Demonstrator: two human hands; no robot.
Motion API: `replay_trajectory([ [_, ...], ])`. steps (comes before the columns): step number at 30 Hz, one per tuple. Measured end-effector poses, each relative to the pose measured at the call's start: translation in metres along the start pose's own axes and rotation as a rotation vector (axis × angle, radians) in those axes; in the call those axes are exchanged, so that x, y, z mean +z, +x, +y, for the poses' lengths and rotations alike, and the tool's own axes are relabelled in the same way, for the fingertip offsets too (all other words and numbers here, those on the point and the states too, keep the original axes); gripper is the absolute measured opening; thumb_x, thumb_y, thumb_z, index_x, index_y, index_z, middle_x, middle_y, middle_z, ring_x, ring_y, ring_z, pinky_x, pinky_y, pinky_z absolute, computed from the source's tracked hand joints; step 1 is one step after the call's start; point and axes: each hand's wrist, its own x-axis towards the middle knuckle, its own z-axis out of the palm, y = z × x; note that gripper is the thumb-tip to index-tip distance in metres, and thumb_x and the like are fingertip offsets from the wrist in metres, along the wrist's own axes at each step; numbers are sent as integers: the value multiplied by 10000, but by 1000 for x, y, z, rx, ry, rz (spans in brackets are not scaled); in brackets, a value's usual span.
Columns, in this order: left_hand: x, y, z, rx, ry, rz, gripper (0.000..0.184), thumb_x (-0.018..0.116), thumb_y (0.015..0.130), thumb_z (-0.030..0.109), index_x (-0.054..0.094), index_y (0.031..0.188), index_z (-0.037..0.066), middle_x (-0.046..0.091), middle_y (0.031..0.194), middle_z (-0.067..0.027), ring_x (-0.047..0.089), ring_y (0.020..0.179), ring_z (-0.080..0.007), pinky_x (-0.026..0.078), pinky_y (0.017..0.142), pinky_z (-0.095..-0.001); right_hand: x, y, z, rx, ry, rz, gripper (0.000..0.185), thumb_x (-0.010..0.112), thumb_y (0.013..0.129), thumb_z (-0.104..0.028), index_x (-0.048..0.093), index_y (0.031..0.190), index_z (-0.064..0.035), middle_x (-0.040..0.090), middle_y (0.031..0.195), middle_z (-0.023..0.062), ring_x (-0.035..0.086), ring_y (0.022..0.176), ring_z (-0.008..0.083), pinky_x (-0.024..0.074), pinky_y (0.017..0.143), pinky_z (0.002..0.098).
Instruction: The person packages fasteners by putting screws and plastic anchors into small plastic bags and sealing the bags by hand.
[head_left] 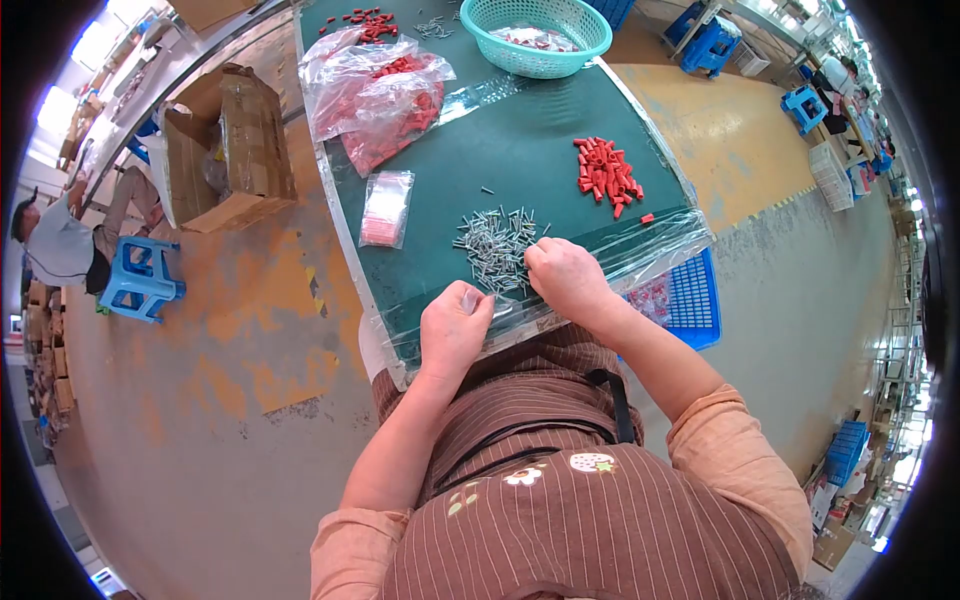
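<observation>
A loose pile of small silvery screws (495, 245) lies near the front of the green-topped table. At the pile's right edge my right hand (570, 278) is closed, fingertips down among the screws; what they pinch is hidden. My left hand (453, 328) is closed at the table's front edge, just left of the pile. A bit of clear plastic, seemingly a small bag (470, 300), shows between its thumb and fingers. Red plastic wall plugs (607, 175) are heaped to the right. Behind my left hand lies a clear packet (386, 208) with red pieces inside.
A large clear bag of red plugs (385, 100) lies at the table's far left, with more plugs and screws beyond. A turquoise basket (540, 55) stands at the back. Below the right edge is a blue crate (695, 300). A person sits at left near a cardboard box (250, 140).
</observation>
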Motion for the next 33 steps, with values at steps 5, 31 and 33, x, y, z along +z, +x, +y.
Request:
replay_trajectory([
  [5,1,1,5,7,6,-7,199,731,819,192,657,797,8,634,669,-79,559,611,-131,479,613,-304,1,8,-3,-45,-119,5,57,620,728,-80,620,776,-50,628,800,95,647,792,273,543,722,383],
  [31,7,14,20,33,-37,-32,174,652,827,186,657,849,13,664,747,-162,647,677,-268,507,653,-372,-50,14,-35,43,582,-88,114,626,824,-99,658,908,-28,643,871,148,635,850,342,510,763,416],
  [33,6,16,21,23,-40,-32,174,649,830,190,659,850,17,667,755,-166,653,691,-281,509,658,-378,-53,15,-36,49,579,-93,124,622,829,-95,662,926,-30,648,885,152,636,857,345,512,766,415],
])
